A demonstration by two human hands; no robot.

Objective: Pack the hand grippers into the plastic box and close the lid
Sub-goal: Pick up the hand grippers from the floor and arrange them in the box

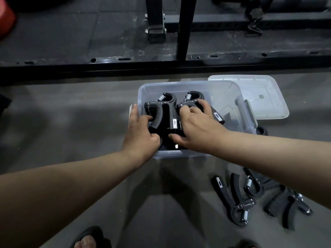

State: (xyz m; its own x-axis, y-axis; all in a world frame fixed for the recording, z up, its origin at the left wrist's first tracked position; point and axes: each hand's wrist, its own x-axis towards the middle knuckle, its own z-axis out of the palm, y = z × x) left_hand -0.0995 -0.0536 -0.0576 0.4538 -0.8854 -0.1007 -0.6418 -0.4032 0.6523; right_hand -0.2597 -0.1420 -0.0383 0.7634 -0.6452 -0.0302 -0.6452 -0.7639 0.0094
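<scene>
A clear plastic box (pixel 231 97) stands on the grey floor, holding several black hand grippers with steel springs. My left hand (pixel 141 129) reaches over the box's left rim and grips the left hand gripper (pixel 162 111). My right hand (pixel 195 126) rests on the second hand gripper (pixel 192 99), fingers curled over its handle. The box's clear lid (pixel 265 97) lies flat behind and to the right of the box. Several more hand grippers (pixel 234 199) lie loose on the floor at the lower right, partly hidden under my right forearm.
A black metal rack frame (pixel 186 27) and its base rail (pixel 125 67) run across the floor just beyond the box. A red object (pixel 6 20) sits at the far left. My sandalled foot (pixel 89 238) shows at the bottom edge.
</scene>
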